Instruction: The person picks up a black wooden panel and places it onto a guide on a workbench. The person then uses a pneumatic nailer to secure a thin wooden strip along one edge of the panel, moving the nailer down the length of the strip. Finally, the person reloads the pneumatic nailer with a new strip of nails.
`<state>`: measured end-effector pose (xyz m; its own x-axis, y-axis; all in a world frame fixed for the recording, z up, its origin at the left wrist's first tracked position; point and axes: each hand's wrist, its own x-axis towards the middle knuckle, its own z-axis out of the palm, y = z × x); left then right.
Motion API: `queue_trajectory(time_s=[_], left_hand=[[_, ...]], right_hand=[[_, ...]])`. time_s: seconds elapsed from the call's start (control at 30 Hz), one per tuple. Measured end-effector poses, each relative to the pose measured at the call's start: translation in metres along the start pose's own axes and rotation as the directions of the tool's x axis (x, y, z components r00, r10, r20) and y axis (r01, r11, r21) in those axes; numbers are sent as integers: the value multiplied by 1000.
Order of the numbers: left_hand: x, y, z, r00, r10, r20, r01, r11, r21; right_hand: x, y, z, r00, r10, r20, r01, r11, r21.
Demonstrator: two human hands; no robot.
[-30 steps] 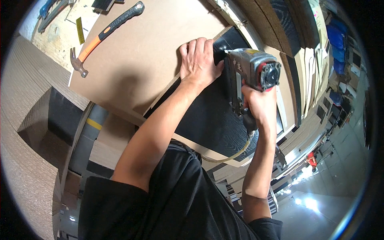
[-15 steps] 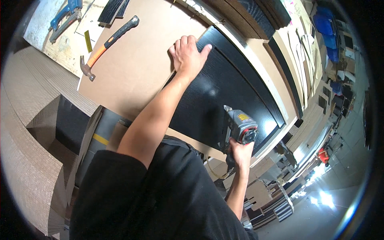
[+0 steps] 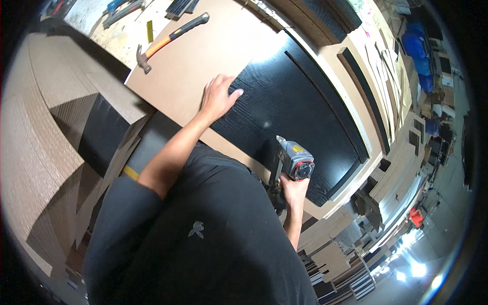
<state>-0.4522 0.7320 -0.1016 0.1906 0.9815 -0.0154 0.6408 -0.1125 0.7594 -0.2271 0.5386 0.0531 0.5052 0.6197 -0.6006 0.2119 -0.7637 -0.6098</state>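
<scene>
A black wood-grain panel [image 3: 300, 107] with a raised strip along its far side lies on the workbench. My left hand [image 3: 218, 96] is at the panel's left edge, fingers stretched out and thumb over the black face. It grips nothing; whether it presses on the edge I cannot tell. In my right hand [image 3: 295, 190] is a grey and black nail gun [image 3: 296, 155] with a red ring at its rear. Its nose points away from me over the near part of the panel. My fingers wrap its handle, partly hidden beneath the tool's body.
A claw hammer [image 3: 170, 40] with an orange and black handle lies on a brown board [image 3: 213, 40] at the left. Behind it is a blue-handled tool [image 3: 122, 10]. Dark strips [image 3: 363, 94] lie beyond the panel. Stacked brown wood-grain pieces [image 3: 46, 127] stand at my left.
My left hand has come down from the panel's far left corner toward me along its left edge. The nail gun, still in my right hand, has shifted slightly left. The view has shifted too.
</scene>
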Motion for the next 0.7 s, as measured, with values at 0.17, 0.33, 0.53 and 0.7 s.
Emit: queue_trajectory(time_s=[0.17,0.33,0.53,0.7], left_hand=[[-90,-12,-15,975,-174,-137,184,981,61],[-104,-12,-7,940,-260,-221,262,965,-21],[-102,-10,9,939,-194,-285,237,964,123],[-102,-24,20,933,-175,-314,228,964,141]], right_hand=[[-4,-10,5,997,-45,61,52,993,-105],[0,-9,9,993,0,120,14,993,-119],[1,-15,13,992,-27,121,47,984,-171],[1,-28,17,995,-10,96,32,973,-229]])
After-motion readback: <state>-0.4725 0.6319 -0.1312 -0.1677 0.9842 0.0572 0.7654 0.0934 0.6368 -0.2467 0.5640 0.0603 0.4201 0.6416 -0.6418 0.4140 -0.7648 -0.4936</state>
